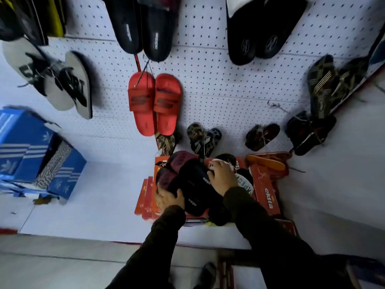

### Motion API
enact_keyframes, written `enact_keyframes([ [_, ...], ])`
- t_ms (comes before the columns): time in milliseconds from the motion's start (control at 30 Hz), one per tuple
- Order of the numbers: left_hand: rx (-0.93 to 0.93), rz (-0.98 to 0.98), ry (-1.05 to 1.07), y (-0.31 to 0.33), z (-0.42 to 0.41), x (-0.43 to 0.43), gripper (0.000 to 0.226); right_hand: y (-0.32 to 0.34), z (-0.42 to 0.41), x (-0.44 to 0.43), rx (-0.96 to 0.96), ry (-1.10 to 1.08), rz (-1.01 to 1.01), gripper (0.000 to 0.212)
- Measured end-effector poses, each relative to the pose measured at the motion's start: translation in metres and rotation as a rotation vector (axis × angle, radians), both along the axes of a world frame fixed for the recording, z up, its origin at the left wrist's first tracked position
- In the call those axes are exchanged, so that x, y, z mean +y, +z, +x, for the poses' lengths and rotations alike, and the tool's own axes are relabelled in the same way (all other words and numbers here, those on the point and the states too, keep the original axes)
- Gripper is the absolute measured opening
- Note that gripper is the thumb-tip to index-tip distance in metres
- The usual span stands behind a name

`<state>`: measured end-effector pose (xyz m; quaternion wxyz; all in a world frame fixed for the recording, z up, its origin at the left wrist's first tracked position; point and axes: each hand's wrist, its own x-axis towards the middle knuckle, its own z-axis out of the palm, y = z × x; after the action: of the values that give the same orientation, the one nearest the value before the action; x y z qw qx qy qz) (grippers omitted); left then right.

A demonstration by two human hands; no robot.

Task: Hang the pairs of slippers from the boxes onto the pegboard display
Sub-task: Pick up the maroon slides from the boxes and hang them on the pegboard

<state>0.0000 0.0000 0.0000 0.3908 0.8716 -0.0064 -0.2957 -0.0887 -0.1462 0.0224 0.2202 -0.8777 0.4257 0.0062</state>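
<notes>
Black slides [193, 184] under your hands, long axis near-far; left hand [168, 200] cups near heel, right hand [224, 176] spread over far end.

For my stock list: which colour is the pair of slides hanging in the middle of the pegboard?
Red slides, with dark strap lettering; head view.

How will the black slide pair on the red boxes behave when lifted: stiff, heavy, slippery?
The black slides look thick-soled and moulded, so probably fairly stiff, not floppy. Foam-like build suggests light for their size. They lie heaped with other slippers on the red boxes, so neighbours may shift or slide off. The left hand and right hand both touch the pile; grip unclear.
</notes>
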Motion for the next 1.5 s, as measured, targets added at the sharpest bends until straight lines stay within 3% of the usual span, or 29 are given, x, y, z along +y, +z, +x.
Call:
enact_keyframes([
  [67, 0.241, 0.037, 0.195, -0.014, -0.002, -0.001, 0.077, -0.009, 0.004, -0.003, 0.055, -0.028, 0.114, 0.045],
  [133, 0.525, -0.062, 0.337, -0.03, -0.005, -0.001, 0.064, -0.015, 0.006, -0.005, 0.085, -0.056, 0.192, 0.045],
  [200, 0.772, -0.146, 0.313, -0.037, -0.01, 0.0, 0.048, -0.021, 0.01, -0.008, 0.078, -0.078, 0.224, 0.046],
  [300, 0.865, -0.246, 0.314, -0.053, -0.01, -0.001, 0.048, -0.026, 0.013, -0.017, 0.06, -0.127, 0.281, 0.05],
  [500, 0.82, -0.373, 0.385, -0.047, -0.007, 0.02, 0.047, -0.03, 0.013, -0.022, 0.068, -0.215, 0.502, 0.073],
  [667, 0.77, -0.362, 0.337, -0.036, 0.003, 0.044, 0.051, -0.034, 0.005, -0.009, 0.049, -0.372, 0.765, 0.055],
  [867, 0.653, -0.452, 0.318, -0.006, 0.019, 0.056, 0.053, -0.007, 0.004, 0.011, -0.225, -0.469, 0.976, 0.048],
  [1000, 0.545, -0.592, 0.298, 0.029, 0.037, 0.057, 0.054, 0.021, 0.011, 0.019, -0.44, -0.471, 0.995, 0.053],
  [1267, 0.248, -0.829, 0.143, 0.107, 0.079, 0.051, 0.057, 0.097, 0.039, 0.032, -0.842, -0.396, 0.83, 0.057],
  [1500, 0.016, -0.971, 0.039, 0.177, 0.12, 0.037, 0.057, 0.165, 0.065, 0.028, -1.052, -0.277, 0.641, 0.055],
])
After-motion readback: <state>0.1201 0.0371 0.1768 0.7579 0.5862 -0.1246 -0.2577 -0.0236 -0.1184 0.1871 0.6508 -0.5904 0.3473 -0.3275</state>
